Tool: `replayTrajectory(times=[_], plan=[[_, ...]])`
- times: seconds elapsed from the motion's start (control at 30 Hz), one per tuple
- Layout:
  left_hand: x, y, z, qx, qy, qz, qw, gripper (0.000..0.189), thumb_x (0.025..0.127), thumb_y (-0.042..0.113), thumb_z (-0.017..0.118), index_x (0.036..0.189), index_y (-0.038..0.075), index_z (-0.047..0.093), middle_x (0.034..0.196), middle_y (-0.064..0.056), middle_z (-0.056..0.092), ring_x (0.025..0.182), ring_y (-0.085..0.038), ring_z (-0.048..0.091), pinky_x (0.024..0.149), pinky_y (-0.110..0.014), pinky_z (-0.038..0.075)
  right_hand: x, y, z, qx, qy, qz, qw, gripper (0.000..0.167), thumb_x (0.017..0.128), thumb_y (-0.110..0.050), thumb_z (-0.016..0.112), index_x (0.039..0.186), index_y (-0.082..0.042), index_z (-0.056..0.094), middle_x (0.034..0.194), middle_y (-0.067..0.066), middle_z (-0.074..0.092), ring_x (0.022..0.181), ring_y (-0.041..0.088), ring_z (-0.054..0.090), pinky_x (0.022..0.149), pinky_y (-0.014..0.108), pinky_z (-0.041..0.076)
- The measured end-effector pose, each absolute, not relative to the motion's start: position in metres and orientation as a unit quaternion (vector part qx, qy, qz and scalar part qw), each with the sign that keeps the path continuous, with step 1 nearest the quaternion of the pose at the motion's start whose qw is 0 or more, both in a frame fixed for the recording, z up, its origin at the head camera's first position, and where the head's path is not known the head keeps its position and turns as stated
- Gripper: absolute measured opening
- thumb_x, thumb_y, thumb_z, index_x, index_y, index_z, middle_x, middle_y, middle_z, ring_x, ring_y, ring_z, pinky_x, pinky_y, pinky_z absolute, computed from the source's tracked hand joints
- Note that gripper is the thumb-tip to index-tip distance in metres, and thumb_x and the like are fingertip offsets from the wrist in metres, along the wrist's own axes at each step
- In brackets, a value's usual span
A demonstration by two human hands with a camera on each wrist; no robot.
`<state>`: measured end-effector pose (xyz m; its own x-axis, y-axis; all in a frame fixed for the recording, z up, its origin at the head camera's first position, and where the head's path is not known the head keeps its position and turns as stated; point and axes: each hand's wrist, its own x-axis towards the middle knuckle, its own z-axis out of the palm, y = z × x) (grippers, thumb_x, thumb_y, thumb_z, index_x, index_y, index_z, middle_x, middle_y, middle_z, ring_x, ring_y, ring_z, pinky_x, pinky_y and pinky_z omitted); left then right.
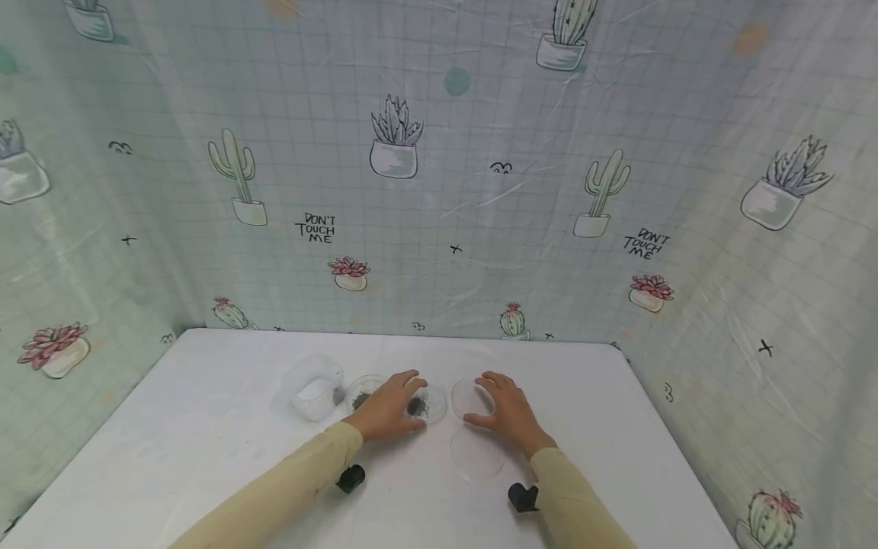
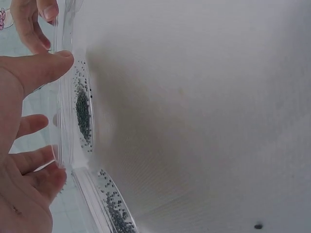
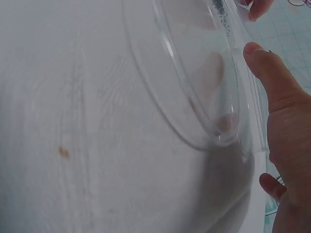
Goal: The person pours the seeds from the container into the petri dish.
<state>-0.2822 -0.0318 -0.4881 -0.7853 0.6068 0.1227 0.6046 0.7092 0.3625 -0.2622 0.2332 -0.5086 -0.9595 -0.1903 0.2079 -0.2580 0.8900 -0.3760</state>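
Observation:
My left hand [image 1: 389, 408] is over a clear petri dish [image 1: 434, 408] with a pile of dark granules [image 1: 415, 406], thumb near and fingers far. A second petri dish [image 1: 351, 390] of dark granules [image 2: 119, 218] is partly hidden behind that hand. The right hand [image 1: 509, 412] spreads its thumb and fingers about a clear round dish [image 1: 463, 393] with no granules seen in it. Closer to me lies another clear round dish or lid [image 1: 476, 457]. Whether the fingertips touch the rims is hard to tell.
A translucent plastic container or bag [image 1: 317, 387] sits left of the dishes, a dark patch at its right side. The white table [image 1: 274, 457] meets a cactus-print curtain [image 1: 453, 191] behind and at both sides. Black pieces [image 1: 523, 498] hang by the wrists.

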Motion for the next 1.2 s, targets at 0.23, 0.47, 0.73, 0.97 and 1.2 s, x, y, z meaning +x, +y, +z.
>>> replayTrajectory(times=[0.23,0.47,0.73,0.97,1.2], plan=[[-0.283,-0.03,-0.489,0.318,0.928,0.192,0.005,0.068,0.083,0.038,0.075,0.139,0.011,0.047,0.15,-0.014,0.04,0.137,-0.034,0.042,0.11,-0.05,0.04,-0.26,0.243,-0.515,0.107,-0.971,0.198,0.077,0.076,0.074,-0.049,0.079,0.134,-0.008,0.054,0.142,0.013,0.05,0.133,0.033,0.045,0.11,0.052,0.039],[-0.285,-0.031,-0.492,0.317,0.928,0.197,-0.003,0.068,0.083,0.039,0.074,0.139,0.01,0.047,0.15,-0.016,0.04,0.137,-0.034,0.041,0.11,-0.048,0.041,-0.257,0.248,-0.517,0.101,-0.973,0.195,0.071,0.084,0.074,-0.051,0.078,0.138,-0.004,0.049,0.139,0.014,0.052,0.13,0.033,0.047,0.109,0.051,0.04],[-0.287,-0.03,-0.494,0.316,0.927,0.2,-0.009,0.069,0.083,0.04,0.074,0.139,0.01,0.046,0.149,-0.015,0.041,0.137,-0.033,0.041,0.111,-0.046,0.041,-0.256,0.249,-0.514,0.099,-0.974,0.184,0.084,0.081,0.075,-0.053,0.077,0.135,-0.004,0.053,0.132,0.013,0.057,0.124,0.032,0.051,0.103,0.051,0.043],[-0.285,-0.03,-0.492,0.315,0.926,0.208,0.011,0.067,0.085,0.039,0.072,0.139,0.009,0.047,0.149,-0.018,0.04,0.137,-0.036,0.042,0.111,-0.049,0.039,-0.257,0.248,-0.516,0.1,-0.973,0.194,0.077,0.081,0.076,-0.053,0.076,0.135,-0.004,0.052,0.131,0.012,0.057,0.123,0.032,0.051,0.103,0.051,0.043],[-0.283,-0.03,-0.488,0.328,0.924,0.195,0.009,0.065,0.086,0.038,0.071,0.138,0.007,0.047,0.148,-0.02,0.042,0.135,-0.038,0.043,0.11,-0.052,0.039,-0.26,0.248,-0.52,0.099,-0.973,0.192,0.086,0.081,0.076,-0.054,0.075,0.136,-0.004,0.052,0.131,0.012,0.057,0.122,0.032,0.052,0.103,0.05,0.044]])
